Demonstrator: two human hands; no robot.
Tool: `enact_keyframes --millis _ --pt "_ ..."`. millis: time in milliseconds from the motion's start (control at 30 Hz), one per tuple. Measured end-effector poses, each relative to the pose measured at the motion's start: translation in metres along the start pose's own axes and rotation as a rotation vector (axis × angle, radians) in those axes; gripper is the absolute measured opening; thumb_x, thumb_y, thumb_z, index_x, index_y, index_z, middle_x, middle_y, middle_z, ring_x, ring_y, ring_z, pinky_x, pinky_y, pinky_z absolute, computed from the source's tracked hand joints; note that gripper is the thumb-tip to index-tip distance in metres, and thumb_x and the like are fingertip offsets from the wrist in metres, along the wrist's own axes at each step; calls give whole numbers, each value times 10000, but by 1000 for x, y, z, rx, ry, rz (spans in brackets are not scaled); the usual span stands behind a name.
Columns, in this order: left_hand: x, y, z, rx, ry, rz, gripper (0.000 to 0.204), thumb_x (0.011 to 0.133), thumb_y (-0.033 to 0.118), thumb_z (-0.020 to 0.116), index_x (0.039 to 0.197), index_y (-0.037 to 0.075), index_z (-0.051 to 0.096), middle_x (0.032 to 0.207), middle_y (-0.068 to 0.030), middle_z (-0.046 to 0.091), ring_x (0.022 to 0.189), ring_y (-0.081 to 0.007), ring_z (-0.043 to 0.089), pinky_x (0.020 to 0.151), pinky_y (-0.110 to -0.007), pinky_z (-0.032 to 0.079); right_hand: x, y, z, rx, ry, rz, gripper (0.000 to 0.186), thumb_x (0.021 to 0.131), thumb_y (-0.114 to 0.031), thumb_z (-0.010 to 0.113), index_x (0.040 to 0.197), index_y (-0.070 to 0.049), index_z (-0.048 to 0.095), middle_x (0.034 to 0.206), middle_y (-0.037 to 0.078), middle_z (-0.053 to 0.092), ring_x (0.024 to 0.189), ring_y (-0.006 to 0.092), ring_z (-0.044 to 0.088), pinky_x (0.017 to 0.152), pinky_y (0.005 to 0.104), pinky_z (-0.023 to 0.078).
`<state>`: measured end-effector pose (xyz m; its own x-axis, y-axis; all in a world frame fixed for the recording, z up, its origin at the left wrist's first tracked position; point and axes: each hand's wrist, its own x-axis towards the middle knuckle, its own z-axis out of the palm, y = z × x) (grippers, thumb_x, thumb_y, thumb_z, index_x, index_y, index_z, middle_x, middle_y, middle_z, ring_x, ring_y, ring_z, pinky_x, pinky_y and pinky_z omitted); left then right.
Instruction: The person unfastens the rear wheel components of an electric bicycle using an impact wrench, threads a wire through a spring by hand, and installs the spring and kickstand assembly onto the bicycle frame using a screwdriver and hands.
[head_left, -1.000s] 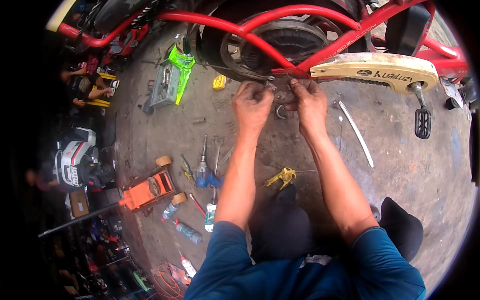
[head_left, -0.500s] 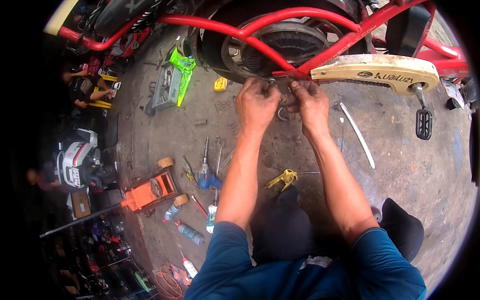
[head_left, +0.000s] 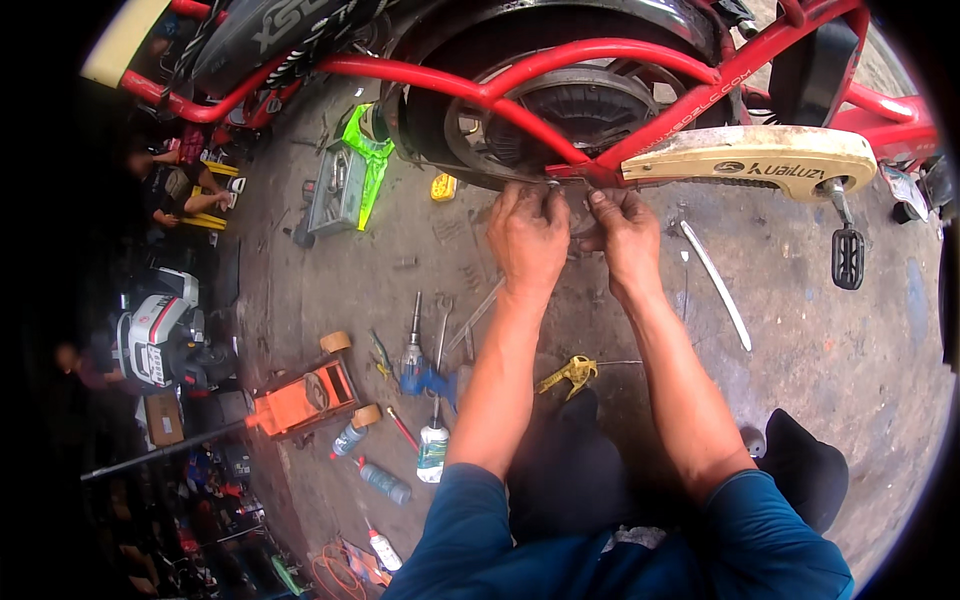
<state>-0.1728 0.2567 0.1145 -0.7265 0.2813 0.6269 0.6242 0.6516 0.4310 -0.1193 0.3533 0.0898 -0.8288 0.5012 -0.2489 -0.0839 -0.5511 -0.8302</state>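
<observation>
Both hands are at the underside of a red bicycle frame (head_left: 640, 130), just below a wheel with a dark hub (head_left: 555, 115). My left hand (head_left: 528, 240) is closed, its fingers curled at a small dark metal part (head_left: 580, 212) below the frame junction. My right hand (head_left: 628, 240) is also closed, thumb and index finger pinched at the same part, just right of my left. The fingertips hide most of what they grip, so I cannot name it. A cream chain guard (head_left: 740, 150) with a black pedal (head_left: 848, 258) extends to the right.
Grey toolbox (head_left: 335, 190), yellow box (head_left: 444, 186), blue power tool (head_left: 420, 370), yellow-handled tool (head_left: 570, 372), white strip (head_left: 715, 285), orange floor jack (head_left: 300, 395) and several bottles (head_left: 432, 450) lie around me. A scooter (head_left: 155, 330) and another person (head_left: 175, 190) are at the left.
The whole view has shifted slightly, putting the bicycle and floor items a little lower. My left hand has edged rightward, closer to my right; both stay at the metal part.
</observation>
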Motion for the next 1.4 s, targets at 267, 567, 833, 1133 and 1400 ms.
enact_keyframes --millis 267,567,833,1133,1400 --pt "-1 -2 6 -2 24 -13 120 753 95 628 827 1 642 843 -133 607 788 -347 586 692 -423 464 1 -5 3 14 22 4 172 887 -149 593 918 20 587 794 57 601 520 101 539 441 220 434" --pt "-1 3 6 8 35 -40 115 757 99 630 811 -3 635 822 -134 603 778 -345 588 694 -423 463 6 -2 2 -57 53 -26 168 878 -144 598 908 21 597 774 56 609 505 93 510 422 221 416" --pt "-4 2 13 -62 77 -102 122 763 101 626 809 -10 647 820 -142 625 766 -335 610 696 -398 465 7 4 1 -40 46 -64 190 874 -164 607 915 21 586 742 66 604 496 97 519 415 244 421" --pt "-4 3 11 -86 94 -123 118 768 89 621 804 -20 646 794 -141 618 748 -321 608 681 -386 460 11 2 0 -33 32 -64 188 874 -161 609 916 22 592 712 57 598 476 94 513 411 238 422" --pt "-3 6 13 -111 123 -126 110 770 89 619 780 -19 639 768 -144 616 719 -326 598 664 -395 457 8 -5 2 -55 39 -32 160 875 -134 603 886 26 601 750 57 614 530 98 537 431 217 428"
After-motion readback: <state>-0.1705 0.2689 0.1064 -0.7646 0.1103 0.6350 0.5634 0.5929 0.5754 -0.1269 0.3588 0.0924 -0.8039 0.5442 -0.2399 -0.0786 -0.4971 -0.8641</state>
